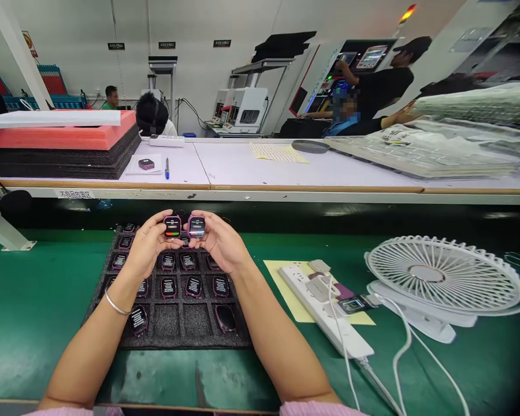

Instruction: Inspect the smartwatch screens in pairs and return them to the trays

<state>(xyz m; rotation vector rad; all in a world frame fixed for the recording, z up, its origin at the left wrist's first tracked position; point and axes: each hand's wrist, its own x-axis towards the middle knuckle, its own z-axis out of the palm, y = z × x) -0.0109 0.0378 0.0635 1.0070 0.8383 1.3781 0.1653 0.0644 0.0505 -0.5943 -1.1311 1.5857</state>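
In the head view, the left hand (146, 247) is gripping the left watch (172, 227) between thumb and fingers, its lit screen showing a red and green bar. The right hand (224, 242) is gripping the right watch (196, 227) the same way, holding it just beside the first, its lit face turning toward the wearer. Both watches are hovering above the far part of a black foam tray (186, 342), which is resting on the green work surface (60, 289). More watches are lying in the tray's compartments, most showing white text; a dark-screened watch (226, 318) is sitting in the near right corner. To the right, a white power strip (353, 342) is lying across yellow paper (281, 277), and a white fan (446, 277) is standing farther right. On the far shelf (238, 170), a blue pen (167, 169) is lying beside another watch (146, 164).
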